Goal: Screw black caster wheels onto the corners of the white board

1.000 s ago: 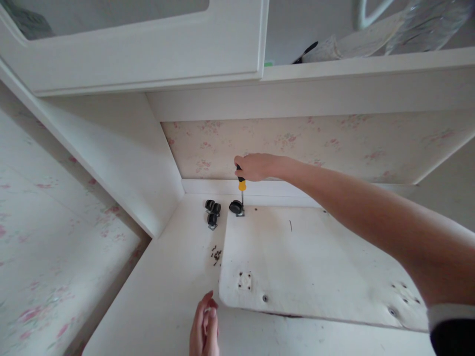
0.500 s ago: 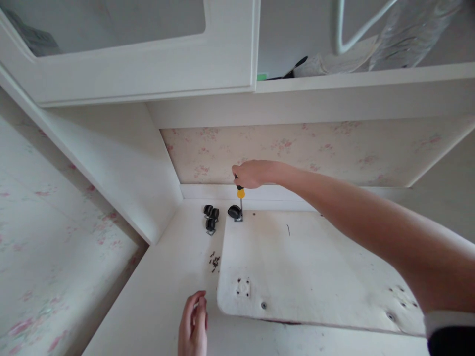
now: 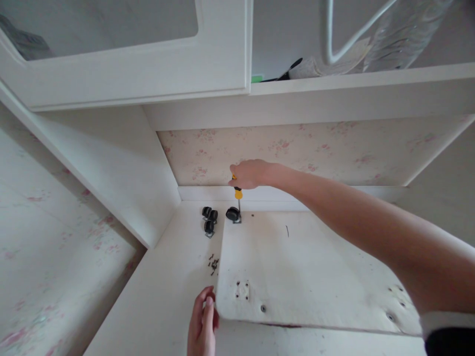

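My right hand [image 3: 250, 174] is wrapped round the yellow and black handle of a screwdriver [image 3: 238, 194]. The screwdriver stands nearly upright, its shaft reaching down to the metal plate of a black caster [image 3: 233, 214]. That caster rests at the far left corner of a white board [image 3: 297, 267]; the exact tip contact is too small to make out. By the board's near left corner, my left hand [image 3: 202, 319] is half curled with its fingers apart and nothing visible in it. Whether it touches the board's edge I cannot tell.
Several loose casters [image 3: 209, 226] lie left of the board, with a small heap of screws [image 3: 213, 265] nearer me. Screw holes [image 3: 242, 290] mark the board's near corner. Overhead hang a cabinet door [image 3: 148, 74] and an open shelf [image 3: 352, 81] holding a plastic bottle [image 3: 404, 37].
My left hand has moved right, closer to the board's near left corner. My right hand keeps the screwdriver at the caster, its grip slightly turned. The view has shifted a little.
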A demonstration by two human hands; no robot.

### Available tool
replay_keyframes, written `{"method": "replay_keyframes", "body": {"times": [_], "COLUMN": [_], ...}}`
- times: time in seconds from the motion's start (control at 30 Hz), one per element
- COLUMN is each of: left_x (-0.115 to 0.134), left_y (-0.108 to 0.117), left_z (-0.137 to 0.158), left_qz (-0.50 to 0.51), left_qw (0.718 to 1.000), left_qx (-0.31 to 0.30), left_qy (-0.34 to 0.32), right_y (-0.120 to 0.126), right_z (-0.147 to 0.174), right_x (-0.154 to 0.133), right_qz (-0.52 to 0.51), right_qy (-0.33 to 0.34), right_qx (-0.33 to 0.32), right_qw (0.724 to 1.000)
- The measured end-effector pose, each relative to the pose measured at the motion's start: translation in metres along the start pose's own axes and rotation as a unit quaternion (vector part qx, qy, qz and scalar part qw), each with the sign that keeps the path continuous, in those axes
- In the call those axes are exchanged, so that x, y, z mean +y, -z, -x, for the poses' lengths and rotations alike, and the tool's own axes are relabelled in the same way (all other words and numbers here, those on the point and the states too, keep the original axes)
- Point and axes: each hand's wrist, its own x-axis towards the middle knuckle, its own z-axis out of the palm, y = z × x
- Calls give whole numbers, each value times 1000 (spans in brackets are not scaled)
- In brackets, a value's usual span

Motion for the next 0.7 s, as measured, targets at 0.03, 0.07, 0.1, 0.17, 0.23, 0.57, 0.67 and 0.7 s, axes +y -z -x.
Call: {"method": "replay_keyframes", "body": {"times": [0.03,0.07,0.1,0.17,0.23,0.57,0.67,0.7], "left_x": [-1,-2,-4,-8,-12,-2,-1,-1], "left_y": [-1,-1,-1,0,0,-2,-3,-3], "left_z": [0,0,1,1,1,6,7,7], "left_qz": [-4,-9,-16,-27,-32,-42,-39,-39], "left_qw": [1000,1000,1000,1000,999,998,998,998], "left_qx": [-1,0,0,-3,-5,10,11,11], "left_qy": [0,1,3,10,21,40,42,44], "right_y": [1,1,1,0,0,7,8,8], "right_z": [0,0,0,1,3,3,7,7], "right_x": [-1,-2,-3,-5,-6,-8,-8,-8], "right_qz": [8,15,20,21,13,16,-5,-11], "right_qy": [-3,-4,-3,5,16,-5,3,4], "right_qx": [7,13,16,16,2,-14,-39,-50], "right_qw": [1000,1000,1000,1000,1000,1000,999,999]}}
